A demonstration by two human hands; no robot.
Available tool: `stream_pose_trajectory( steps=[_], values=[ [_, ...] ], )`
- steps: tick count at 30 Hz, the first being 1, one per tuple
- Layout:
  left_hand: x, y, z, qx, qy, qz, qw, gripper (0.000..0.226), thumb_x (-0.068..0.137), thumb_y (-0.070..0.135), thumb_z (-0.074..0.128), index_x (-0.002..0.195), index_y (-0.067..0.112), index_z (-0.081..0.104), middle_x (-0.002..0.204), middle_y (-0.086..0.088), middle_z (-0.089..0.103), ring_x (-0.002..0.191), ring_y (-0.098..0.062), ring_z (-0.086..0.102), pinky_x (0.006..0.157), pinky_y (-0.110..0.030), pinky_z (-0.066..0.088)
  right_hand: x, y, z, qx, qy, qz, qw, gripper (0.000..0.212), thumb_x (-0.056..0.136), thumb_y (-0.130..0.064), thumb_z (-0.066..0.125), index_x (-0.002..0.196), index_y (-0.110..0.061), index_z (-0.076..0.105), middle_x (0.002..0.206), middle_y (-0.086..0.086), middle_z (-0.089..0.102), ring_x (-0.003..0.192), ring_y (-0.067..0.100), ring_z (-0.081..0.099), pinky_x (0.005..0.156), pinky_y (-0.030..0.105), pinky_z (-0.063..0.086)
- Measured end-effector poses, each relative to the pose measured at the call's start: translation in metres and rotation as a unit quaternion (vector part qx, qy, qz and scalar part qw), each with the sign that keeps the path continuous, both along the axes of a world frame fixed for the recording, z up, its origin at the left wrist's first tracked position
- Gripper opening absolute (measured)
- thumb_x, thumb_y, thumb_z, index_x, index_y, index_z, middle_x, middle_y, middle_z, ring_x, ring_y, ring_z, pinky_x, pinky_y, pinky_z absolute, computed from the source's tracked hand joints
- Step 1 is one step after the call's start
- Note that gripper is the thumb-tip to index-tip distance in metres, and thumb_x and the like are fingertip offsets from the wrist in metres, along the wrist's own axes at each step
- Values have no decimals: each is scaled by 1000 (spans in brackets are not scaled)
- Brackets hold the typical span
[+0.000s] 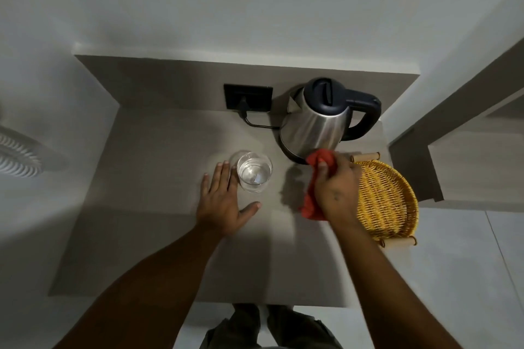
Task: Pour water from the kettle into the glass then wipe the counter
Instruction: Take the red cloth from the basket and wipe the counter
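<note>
Step now: The pouring part looks done, because the glass (254, 172) is holding water and the kettle (314, 119) is sitting upright. The person is getting ready to wipe.

Glass: It is standing on the counter (158, 150) in the middle of the frame, a little to the left.

Kettle: It is standing at the upper right of the middle, near the back wall, with its dark handle pointing to the right. Its black cord (255, 122) is running left to the wall plug (248, 98).

Right hand: The right hand (336, 190) is gripping a red cloth (312, 198), with the fingers curled around it. The cloth is bunching up in the fist and hanging down on the left side. It is right in front of the bottom of the kettle. It is hard to tell if the cloth is touching the counter yet.

Left hand: The left hand (222, 201) is lying flat with the fingers spread wide, holding nothing. It is just beside the glass on the left, and the fingertips are very close to it.

Basket: A yellow woven basket (388, 198) is sitting at the right edge of the counter, partly under the right hand.

Next move: The cloth probably needs to go flat on the counter and slide back and forth. The person should be going around the glass so it is not tipping over, and staying clear of the cord.
</note>
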State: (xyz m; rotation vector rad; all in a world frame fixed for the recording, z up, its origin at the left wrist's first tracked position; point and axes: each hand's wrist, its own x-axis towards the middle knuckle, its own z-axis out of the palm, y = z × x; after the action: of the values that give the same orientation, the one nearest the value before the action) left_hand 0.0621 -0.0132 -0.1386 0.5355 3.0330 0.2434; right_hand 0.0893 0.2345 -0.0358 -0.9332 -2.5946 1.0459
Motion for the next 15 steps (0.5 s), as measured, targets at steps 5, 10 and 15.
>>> stream_pose_trajectory(
  steps=[5, 10, 15],
  values=[
    [-2, 2, -1, 18, -17, 2, 1000, 112, 78, 87, 39, 157, 7, 27, 168, -16, 24, 158, -29, 13, 126, -57, 14, -2, -49, -45, 121, -105, 95, 983, 49, 96, -47, 41, 140, -26, 39, 144, 18, 36, 130, 40, 32, 107, 53, 29],
    [-12, 4, 20, 236, -97, 91, 963, 120, 56, 78, 69, 154, 28, 23, 164, -2, 32, 155, -18, 18, 123, -50, 8, 8, -49, -71, 219, -144, 167, 951, 58, 99, -51, 26, 145, -16, 37, 154, 21, 30, 138, 41, 25, 112, 58, 21],
    [-35, 27, 46, 309, -64, 84, 945, 86, 50, 60, 89, 125, 34, 57, 134, 7, 58, 139, -18, 44, 119, -61, 22, 23, -50, -76, 227, -104, 210, 945, 63, 101, -55, 23, 150, -16, 28, 160, 17, 19, 147, 35, 9, 117, 51, 5]
  ],
)
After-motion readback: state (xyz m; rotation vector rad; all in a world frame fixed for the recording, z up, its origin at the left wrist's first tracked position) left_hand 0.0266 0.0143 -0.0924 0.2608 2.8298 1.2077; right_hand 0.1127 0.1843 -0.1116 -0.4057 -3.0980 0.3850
